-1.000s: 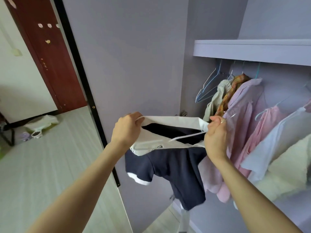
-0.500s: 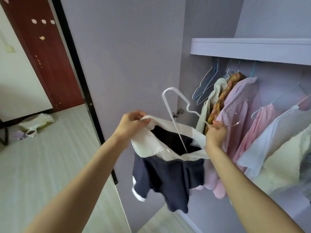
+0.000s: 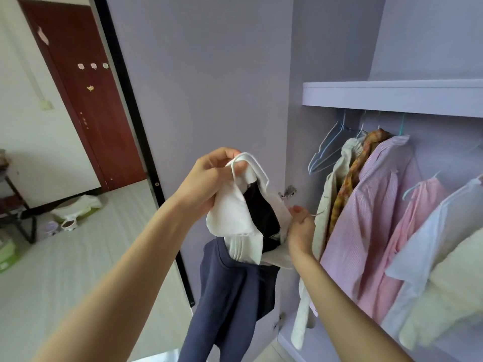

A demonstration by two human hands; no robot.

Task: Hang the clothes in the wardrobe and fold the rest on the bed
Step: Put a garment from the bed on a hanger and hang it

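Head view, looking down two bare forearms at an open wardrobe [image 3: 339,61]. Left hand [image 3: 209,178] is raised, fingers curled round the white collar and the white hanger [image 3: 257,167] wire of a navy dress [image 3: 235,296], which hangs down between the arms before the wardrobe door. Right hand [image 3: 300,226] sits lower at the collar's other side, pinching a thin wire end just beside the hanging clothes. Under the shelf [image 3: 392,97] hang blue hangers [image 3: 326,152], a cream garment [image 3: 337,178], a patterned orange one [image 3: 358,168], a striped pink shirt [image 3: 373,218] and a white shirt [image 3: 431,244].
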